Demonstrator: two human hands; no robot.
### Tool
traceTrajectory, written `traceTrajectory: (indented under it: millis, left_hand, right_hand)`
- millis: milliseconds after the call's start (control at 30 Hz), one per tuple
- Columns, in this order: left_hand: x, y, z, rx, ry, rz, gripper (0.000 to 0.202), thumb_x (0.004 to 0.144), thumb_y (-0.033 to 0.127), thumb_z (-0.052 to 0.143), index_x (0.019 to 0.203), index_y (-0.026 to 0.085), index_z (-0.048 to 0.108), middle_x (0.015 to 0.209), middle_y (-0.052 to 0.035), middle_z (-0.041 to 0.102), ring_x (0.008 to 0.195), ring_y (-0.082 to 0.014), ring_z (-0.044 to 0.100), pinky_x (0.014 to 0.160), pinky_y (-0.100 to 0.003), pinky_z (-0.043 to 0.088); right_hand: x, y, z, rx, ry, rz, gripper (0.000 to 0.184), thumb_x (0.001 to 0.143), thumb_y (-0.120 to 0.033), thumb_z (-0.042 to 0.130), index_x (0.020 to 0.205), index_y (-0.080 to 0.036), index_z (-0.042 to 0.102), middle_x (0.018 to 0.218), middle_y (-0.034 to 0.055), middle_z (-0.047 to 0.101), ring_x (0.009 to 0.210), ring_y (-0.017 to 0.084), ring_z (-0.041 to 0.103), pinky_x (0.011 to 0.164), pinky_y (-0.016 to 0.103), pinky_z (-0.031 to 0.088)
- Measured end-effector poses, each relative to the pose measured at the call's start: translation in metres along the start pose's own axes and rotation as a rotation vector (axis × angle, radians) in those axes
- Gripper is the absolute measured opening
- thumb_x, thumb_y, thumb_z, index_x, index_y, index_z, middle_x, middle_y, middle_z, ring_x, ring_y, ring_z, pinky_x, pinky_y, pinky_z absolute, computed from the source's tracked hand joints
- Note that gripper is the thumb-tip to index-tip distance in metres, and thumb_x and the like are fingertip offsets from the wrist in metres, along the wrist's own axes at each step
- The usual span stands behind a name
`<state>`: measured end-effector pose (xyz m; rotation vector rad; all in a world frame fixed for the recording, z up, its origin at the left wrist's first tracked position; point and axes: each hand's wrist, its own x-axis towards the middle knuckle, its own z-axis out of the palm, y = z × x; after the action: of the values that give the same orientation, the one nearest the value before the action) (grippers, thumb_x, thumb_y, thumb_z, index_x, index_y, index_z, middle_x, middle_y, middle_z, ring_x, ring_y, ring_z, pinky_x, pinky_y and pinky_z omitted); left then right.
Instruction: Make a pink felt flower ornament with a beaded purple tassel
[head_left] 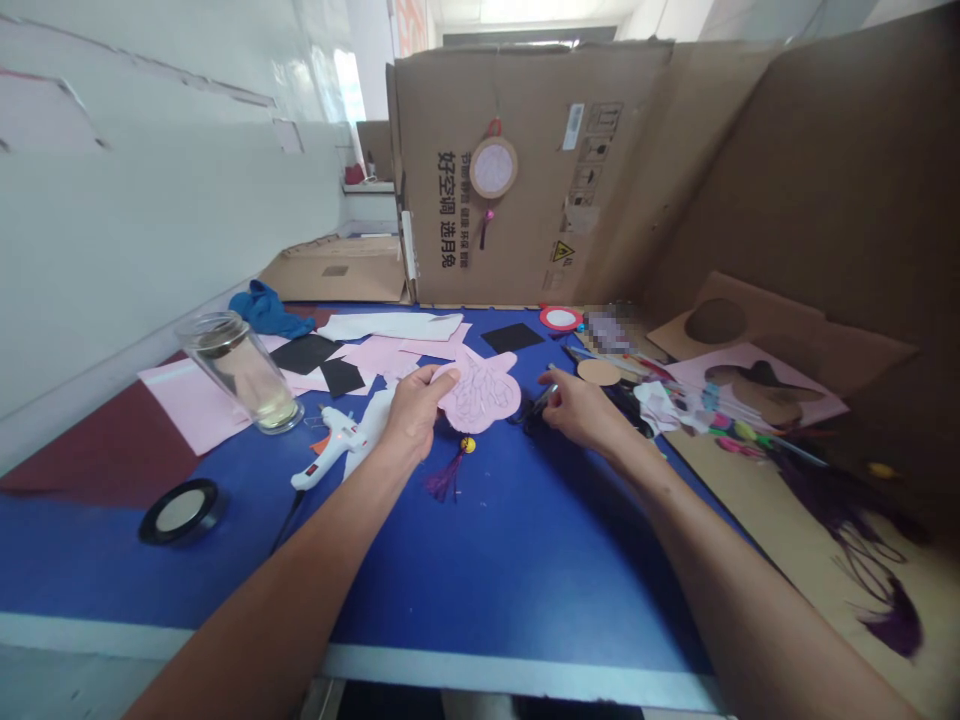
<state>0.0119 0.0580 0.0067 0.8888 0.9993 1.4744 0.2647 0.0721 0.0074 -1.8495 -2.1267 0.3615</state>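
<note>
My left hand (412,410) pinches a pink paper cutout (480,393) with a rounded, lobed outline and dark line drawing on it, held above the table. Just below it lies a purple tassel (444,482) with a yellow bead (468,445). To the right, my right hand (576,405) has its fingers closed on what look like dark-handled scissors (531,412), low over the tabletop; part of them is hidden by the fingers. A white hot glue gun (330,455) rests left of my left hand.
A blue table (465,580) carries a glass jar (244,375), a black tape roll (180,512), pink and black paper scraps (304,353) and a blue cloth (268,308). Cardboard (532,240) walls the back, with a round hanging ornament (493,168). Craft supplies and purple tassels (892,615) lie right.
</note>
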Motion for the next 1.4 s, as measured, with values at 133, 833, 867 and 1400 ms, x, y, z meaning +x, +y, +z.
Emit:
traceTrajectory:
  millis: [133,833,867,1400]
  left_hand:
    - [0.0,0.002,0.0,0.008,-0.005,-0.002,0.031,0.067,0.037,0.096,0.077,0.017,0.075,0.074,-0.0041,0.073,0.069,-0.0182,0.066,0.066,-0.031,0.05]
    - [0.005,0.0,-0.006,0.01,0.016,0.023,0.03,0.067,0.038,0.095,0.08,0.017,0.077,0.076,-0.0051,0.075,0.069,-0.0191,0.067,0.065,-0.031,0.052]
    - [0.005,0.0,-0.006,0.012,0.017,0.023,0.03,0.067,0.038,0.095,0.081,0.018,0.077,0.076,-0.0049,0.075,0.069,-0.0192,0.067,0.065,-0.031,0.052]
    - [0.004,0.002,-0.005,0.005,0.015,0.019,0.036,0.061,0.039,0.097,0.079,0.017,0.076,0.076,-0.0045,0.076,0.068,-0.0176,0.066,0.064,-0.029,0.051]
  right_hand:
    - [-0.004,-0.006,0.011,-0.069,0.007,-0.006,0.042,0.101,-0.021,0.064,0.142,-0.018,0.071,0.114,0.0134,0.083,0.102,0.025,0.078,0.08,0.029,0.05]
    - [-0.033,-0.035,-0.005,-0.309,-0.183,-0.049,0.053,0.098,-0.01,0.056,0.141,-0.028,0.08,0.131,0.0192,0.079,0.116,0.034,0.078,0.09,0.038,0.057]
    - [-0.033,-0.035,-0.006,-0.323,-0.183,-0.032,0.055,0.097,-0.008,0.055,0.143,-0.028,0.079,0.132,0.02,0.078,0.115,0.035,0.079,0.088,0.038,0.057]
    - [-0.024,-0.028,-0.006,-0.388,-0.111,0.084,0.042,0.096,-0.024,0.062,0.136,-0.017,0.068,0.122,0.0229,0.081,0.114,0.041,0.08,0.081,0.041,0.056]
